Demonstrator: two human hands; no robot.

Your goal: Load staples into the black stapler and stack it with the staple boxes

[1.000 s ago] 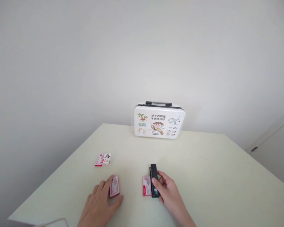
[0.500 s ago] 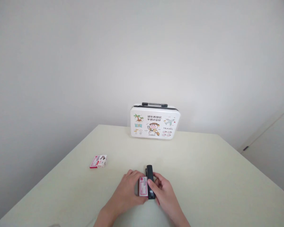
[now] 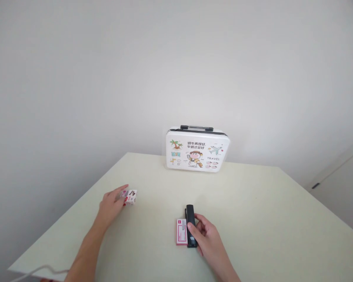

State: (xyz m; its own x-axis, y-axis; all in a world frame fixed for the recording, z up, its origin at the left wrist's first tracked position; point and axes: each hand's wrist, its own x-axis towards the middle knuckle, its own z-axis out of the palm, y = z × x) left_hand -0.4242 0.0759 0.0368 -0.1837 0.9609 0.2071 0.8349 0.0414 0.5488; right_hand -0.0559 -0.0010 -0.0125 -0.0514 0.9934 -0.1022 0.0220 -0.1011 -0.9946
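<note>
A black stapler [image 3: 190,224] lies on the pale table [image 3: 253,211], and my right hand [image 3: 208,235] rests on its right side with fingers curled on it. Against the stapler's left side lies a flat red and white box [image 3: 181,232]. Farther left, a small red and white box [image 3: 130,197] sits on the table. My left hand [image 3: 111,203] is stretched out to it, fingertips and thumb closed over its left end.
A white case with cartoon prints and a black handle [image 3: 197,150] stands upright at the table's far edge against the wall. A thin cable [image 3: 38,270] hangs past the near left corner. The table's left edge runs close by my left arm.
My left hand carried a flat red box over to the stapler, left it there, then swung left onto the small box. My right hand stayed on the stapler.
</note>
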